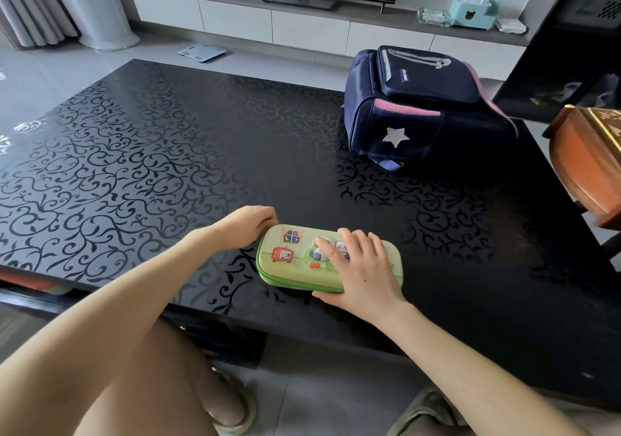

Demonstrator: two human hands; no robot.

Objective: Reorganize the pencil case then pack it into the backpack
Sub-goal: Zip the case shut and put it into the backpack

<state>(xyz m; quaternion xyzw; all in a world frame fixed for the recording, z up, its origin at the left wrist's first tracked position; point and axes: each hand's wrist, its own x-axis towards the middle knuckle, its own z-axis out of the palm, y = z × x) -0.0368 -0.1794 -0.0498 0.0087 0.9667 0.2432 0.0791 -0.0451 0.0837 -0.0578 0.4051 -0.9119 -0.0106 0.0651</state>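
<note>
The black table (134, 153) carries a navy backpack (413, 106) at far right and a closed green pencil case (289, 257) near the front edge, well apart. The right hand (363, 267) rests flat on its lid, fingers spread. The left hand (250, 223) curls at its left end; whether it pinches anything cannot be told.

Green pencil case (289, 254), cartoon pictures on its lid, lies flat and zipped shut near the front edge of the black counter (168, 149). Well apart, far right, the navy backpack (413, 106) with pink trim lies down, 1 silver star on its near side.
</note>
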